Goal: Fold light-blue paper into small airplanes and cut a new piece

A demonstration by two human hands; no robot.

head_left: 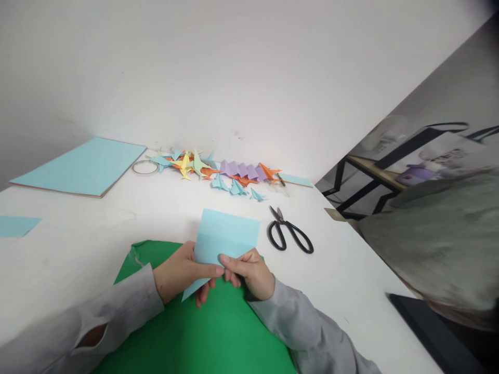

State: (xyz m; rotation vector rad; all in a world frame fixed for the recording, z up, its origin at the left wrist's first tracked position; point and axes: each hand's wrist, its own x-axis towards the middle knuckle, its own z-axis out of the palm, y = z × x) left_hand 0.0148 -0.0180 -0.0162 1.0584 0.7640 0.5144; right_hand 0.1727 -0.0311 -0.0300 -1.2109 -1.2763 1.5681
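Green sheet nearest; L hand & R hand w/ grip closed on folded blue paper; scissors nr on surface.

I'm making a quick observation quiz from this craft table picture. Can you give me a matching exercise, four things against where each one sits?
Things:
1. light blue folded paper
2. scissors
3. tape roll
4. green sheet

Places:
A. flat on the table under both hands
B. by the wall, left of the pile of folded paper shapes
C. pinched between the left hand and right hand
D. on the white table, right of the hands

Pairs: 1-C, 2-D, 3-B, 4-A
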